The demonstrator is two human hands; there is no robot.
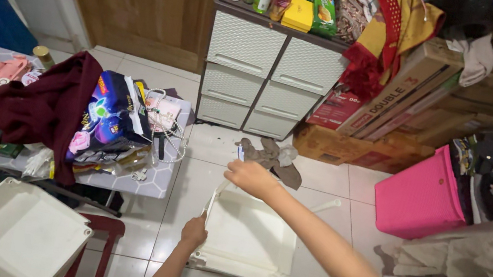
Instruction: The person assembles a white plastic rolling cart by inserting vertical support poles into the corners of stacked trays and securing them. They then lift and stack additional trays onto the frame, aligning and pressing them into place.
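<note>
A white plastic tray [249, 237] lies on the tiled floor just below me. My left hand [195, 231] grips its near left edge. My right hand [251, 177] is closed on its far left corner, arm stretched forward across the tray. A thin white rod [324, 205] sticks out at the tray's far right side. A grey rag [270, 155] lies on the floor just beyond my right hand.
A second white tray [17, 233] rests on a red stool [99, 248] at the lower left. A low table [153, 177] carries a maroon garment and packets. A white drawer cabinet [257, 79] stands ahead; a pink basket [420, 196] of clothes sits right.
</note>
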